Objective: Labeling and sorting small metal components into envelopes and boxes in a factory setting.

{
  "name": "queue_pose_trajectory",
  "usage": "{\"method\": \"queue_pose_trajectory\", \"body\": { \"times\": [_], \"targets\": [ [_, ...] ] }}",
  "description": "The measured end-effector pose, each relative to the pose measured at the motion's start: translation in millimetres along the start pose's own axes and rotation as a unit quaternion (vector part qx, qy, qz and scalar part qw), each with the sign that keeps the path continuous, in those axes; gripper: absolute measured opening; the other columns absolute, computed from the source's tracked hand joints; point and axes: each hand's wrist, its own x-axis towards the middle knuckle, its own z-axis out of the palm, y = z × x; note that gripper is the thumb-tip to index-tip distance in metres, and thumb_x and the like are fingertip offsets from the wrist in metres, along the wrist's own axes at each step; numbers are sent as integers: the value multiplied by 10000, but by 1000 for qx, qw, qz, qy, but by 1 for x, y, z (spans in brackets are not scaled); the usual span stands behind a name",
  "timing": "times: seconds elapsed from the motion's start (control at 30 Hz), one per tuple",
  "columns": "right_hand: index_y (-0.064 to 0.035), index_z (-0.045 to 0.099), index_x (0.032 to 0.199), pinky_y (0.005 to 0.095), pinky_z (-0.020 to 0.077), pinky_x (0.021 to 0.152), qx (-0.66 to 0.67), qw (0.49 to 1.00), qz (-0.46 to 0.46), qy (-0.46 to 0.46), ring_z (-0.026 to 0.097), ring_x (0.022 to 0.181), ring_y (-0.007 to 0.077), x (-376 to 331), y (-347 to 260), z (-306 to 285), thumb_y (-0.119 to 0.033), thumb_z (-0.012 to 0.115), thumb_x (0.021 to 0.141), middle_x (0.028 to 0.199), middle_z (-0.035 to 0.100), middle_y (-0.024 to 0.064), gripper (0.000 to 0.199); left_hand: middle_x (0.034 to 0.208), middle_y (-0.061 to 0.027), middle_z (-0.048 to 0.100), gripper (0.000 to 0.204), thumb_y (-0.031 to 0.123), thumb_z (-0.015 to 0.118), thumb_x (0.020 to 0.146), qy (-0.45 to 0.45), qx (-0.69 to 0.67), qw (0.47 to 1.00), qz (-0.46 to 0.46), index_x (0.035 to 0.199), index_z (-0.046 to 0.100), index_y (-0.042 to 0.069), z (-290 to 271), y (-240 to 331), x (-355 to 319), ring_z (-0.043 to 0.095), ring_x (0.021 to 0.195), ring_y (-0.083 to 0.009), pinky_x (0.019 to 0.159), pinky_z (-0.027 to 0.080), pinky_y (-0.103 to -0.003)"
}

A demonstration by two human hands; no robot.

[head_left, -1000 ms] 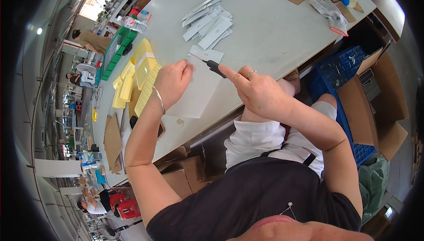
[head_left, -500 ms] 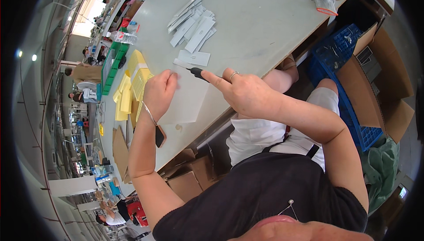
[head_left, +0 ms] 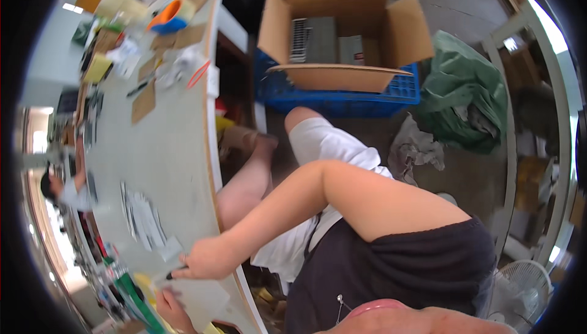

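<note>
my right hand [head_left: 211, 257] pinches a slim black tool [head_left: 177, 273], forefinger along it, probably for steering. thin white paper-like sheet [head_left: 208, 297] by pale desk's [head_left: 177, 156] near edge. left hand [head_left: 173, 311] blurred; grip, can't tell.

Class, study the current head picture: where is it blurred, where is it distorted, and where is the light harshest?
Head view: the pale strips and left hand look smeared, while the cardboard box is crisper; head view: the table's edge bows, with black corners around the image; head view: white glare sits along the upper right rim and at upper left.
</note>
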Motion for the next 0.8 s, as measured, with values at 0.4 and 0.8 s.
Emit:
{"method": "queue_pose_trajectory", "body": {
  "times": [0.4,0.8],
  "targets": [
    [2,355,1348,438,498,590,44,999,-3,-8,629,693,366,-8,8,-4,-114,483,817,1023,538,287,558,639,-99,605,309,177,408,909,-30,30,999,34,834,630,-24,-6,34,-10,500,504,-184,491,407,-334],
    [-45,264,1411,399,529,591,51,998,4,-34,638,746,329,-10,8,-3,-69,566,750,977,582,215,727,568,-101,448,280,190,494,908,42,50,998,6,711,513,-8,3,22,-13,405,561,-145,509,343,-340]
  ]
}}
